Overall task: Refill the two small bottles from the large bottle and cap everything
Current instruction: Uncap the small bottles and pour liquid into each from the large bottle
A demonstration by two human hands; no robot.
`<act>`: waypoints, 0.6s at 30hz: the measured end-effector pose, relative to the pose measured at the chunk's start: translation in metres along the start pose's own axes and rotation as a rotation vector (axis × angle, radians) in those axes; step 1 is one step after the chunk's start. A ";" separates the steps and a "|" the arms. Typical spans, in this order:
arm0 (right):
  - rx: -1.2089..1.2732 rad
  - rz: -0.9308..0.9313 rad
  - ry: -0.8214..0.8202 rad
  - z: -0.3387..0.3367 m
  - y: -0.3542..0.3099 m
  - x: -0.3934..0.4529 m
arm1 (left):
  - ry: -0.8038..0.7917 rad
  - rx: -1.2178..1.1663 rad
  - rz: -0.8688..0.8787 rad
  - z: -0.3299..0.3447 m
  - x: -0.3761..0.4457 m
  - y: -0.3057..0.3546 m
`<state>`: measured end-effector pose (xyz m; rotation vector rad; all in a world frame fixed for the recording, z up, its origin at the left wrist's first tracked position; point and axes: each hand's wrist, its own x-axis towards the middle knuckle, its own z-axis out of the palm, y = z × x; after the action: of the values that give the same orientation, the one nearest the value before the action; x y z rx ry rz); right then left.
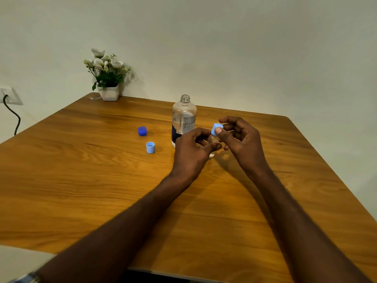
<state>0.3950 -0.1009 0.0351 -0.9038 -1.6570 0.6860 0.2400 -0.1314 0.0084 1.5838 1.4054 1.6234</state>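
Note:
The large clear bottle (184, 117) stands uncapped near the middle of the wooden table (81, 180), partly filled. Just in front of it, my left hand (191, 154) grips a small clear bottle (213, 142), mostly hidden by my fingers. My right hand (240, 139) pinches a light blue cap (215, 128) at the top of that small bottle. A dark blue cap (142, 131) and another light blue cap (150, 147), open side up, lie to the left. I see no second small bottle.
A white pot with white flowers (108, 78) stands at the table's far left corner by the wall. A wall socket with a black cable (10, 107) is at the left. The table's right edge runs diagonally at the right.

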 end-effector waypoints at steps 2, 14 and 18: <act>0.000 -0.005 -0.007 0.000 0.000 0.000 | 0.002 -0.003 -0.004 0.000 0.000 -0.001; 0.055 0.016 -0.033 0.002 -0.006 -0.001 | -0.009 -0.014 -0.003 -0.002 0.001 0.000; 0.006 0.039 -0.013 0.004 -0.002 -0.001 | -0.005 -0.013 0.003 -0.002 0.001 0.000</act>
<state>0.3904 -0.1030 0.0352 -0.9309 -1.6517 0.7241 0.2382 -0.1313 0.0094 1.5818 1.3879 1.6257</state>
